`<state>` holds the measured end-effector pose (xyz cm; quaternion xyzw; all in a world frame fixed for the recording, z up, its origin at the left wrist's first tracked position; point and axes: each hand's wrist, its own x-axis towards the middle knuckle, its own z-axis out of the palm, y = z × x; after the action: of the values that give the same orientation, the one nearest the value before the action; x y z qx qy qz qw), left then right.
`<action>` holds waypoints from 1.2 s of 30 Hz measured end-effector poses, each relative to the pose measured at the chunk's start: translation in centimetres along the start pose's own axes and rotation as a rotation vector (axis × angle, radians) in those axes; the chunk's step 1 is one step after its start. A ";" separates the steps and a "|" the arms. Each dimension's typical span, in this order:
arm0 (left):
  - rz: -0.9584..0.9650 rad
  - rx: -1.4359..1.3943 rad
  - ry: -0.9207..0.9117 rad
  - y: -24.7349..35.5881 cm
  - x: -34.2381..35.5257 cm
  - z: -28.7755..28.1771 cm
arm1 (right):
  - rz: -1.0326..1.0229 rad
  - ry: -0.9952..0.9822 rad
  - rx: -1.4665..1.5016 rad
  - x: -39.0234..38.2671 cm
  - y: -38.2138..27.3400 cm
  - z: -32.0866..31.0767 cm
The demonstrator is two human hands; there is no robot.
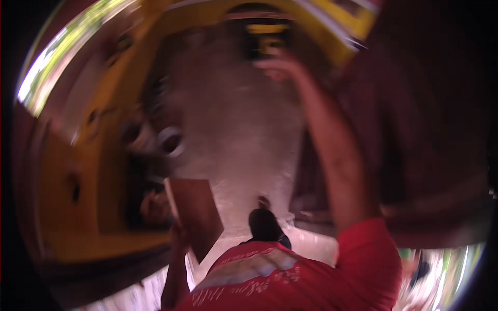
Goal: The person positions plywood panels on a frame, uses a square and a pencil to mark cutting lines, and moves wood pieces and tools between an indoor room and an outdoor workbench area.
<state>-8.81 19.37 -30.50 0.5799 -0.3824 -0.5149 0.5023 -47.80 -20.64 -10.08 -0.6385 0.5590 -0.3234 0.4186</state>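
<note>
Head view | my left hand [180,237] closed on the brown board [197,215] at lower left, fingers lost in shadow | my outstretched right hand [278,64] blurred, I can't tell how open or whether holding anything | yellow-and-black thing [267,29] beyond it, smeared, partly covered

Yellow wall [80,223] — floor [233,119] — round container [171,141]

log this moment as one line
left hand: holding brown panel | right hand: extended ahead, blurred, contents unclear | floor: below
</note>
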 end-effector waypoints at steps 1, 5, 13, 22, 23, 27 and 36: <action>0.015 -0.093 0.028 -1.5 1.0 -1.6 | 0.007 -0.088 -0.075 1.0 -0.9 -0.1; 0.017 0.140 0.331 2.5 3.1 -1.2 | 0.010 -0.332 -0.115 8.1 9.6 2.4; -0.074 -0.511 0.722 15.6 8.3 2.8 | 0.155 -0.806 -0.262 14.6 26.0 20.4; 0.145 -0.834 0.546 21.2 20.8 -4.8 | 0.192 -1.254 0.896 26.1 2.4 22.8; 0.182 -0.839 0.557 21.1 22.5 -8.0 | 0.142 -1.175 0.922 27.5 1.4 23.2; 0.544 -0.621 0.488 28.8 26.9 -16.0 | -0.041 -1.198 1.099 35.2 -5.0 28.3; 1.248 -0.836 0.543 40.8 39.9 -17.2 | -0.011 -1.301 1.207 46.3 -30.1 42.0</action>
<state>18.15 -24.02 0.28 0.1275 -0.2759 -0.0802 0.9493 10.23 -58.26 -4.16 -0.3688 -0.0586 -0.1379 0.9173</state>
